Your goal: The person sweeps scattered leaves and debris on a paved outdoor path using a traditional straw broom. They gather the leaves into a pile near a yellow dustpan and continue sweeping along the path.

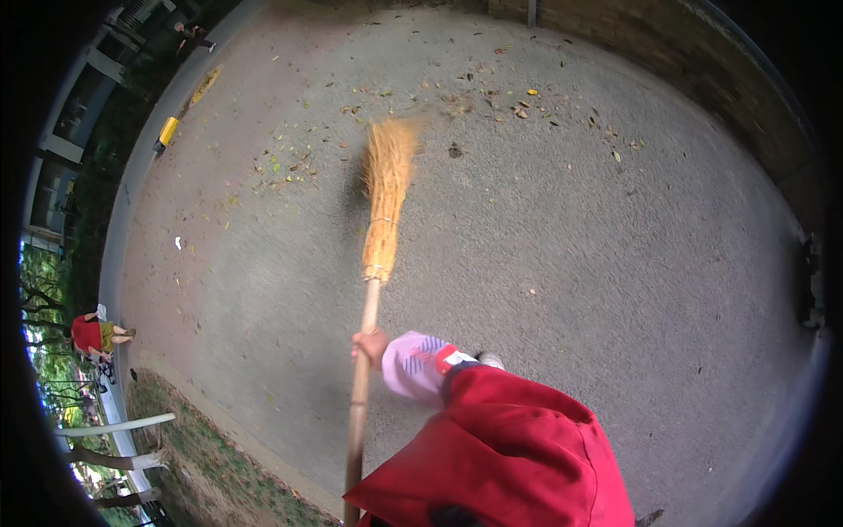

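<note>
My right hand, in a lavender patterned sleeve, grips the bamboo handle of a straw broom. The broom head points away from me, its straw bound with wire in places. Motion blurs the bristle tips, and I cannot tell whether they touch the asphalt. Scattered leaves lie to the left of the bristles, and more dry leaves lie to the right. My red garment covers the lower end of the handle's visible length. My left hand is out of view.
A low wall curves along the far right. On the left are a kerb, a yellow-and-black object and a strip of grass and soil with tree trunks. A person in red and another person are along the left edge.
</note>
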Motion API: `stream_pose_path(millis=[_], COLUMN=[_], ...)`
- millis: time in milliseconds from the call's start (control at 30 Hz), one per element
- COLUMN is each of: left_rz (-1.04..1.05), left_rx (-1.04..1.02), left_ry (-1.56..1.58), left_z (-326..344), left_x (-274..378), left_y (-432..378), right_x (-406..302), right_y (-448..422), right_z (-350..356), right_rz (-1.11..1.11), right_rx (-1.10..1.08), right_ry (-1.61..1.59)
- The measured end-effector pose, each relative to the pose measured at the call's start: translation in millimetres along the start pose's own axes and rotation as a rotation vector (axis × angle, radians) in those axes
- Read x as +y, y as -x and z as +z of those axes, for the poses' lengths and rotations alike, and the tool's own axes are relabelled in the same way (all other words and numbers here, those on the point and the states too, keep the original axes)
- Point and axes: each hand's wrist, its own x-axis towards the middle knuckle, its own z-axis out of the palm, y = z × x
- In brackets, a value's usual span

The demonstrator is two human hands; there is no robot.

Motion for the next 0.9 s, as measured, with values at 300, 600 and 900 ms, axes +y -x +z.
stream_pose_path(millis=[300,600,900], left_rz=[0.14,0.755,0.971], left_rx=[-0.053,0.458,0.467], left_ry=[0.178,0.225,0.178], left_z=[48,19,-162], left_x=[-73,44,333], left_y=[-73,-230,-286], right_x=[-7,-168,-289], right_y=[61,110,189], right_z=[27,-181,-437], right_rz=[0.072,-0.474,-0.577], right_rx=[0.07,0.747,0.945], right_ry=[-0.2,-0.379,-0.877])
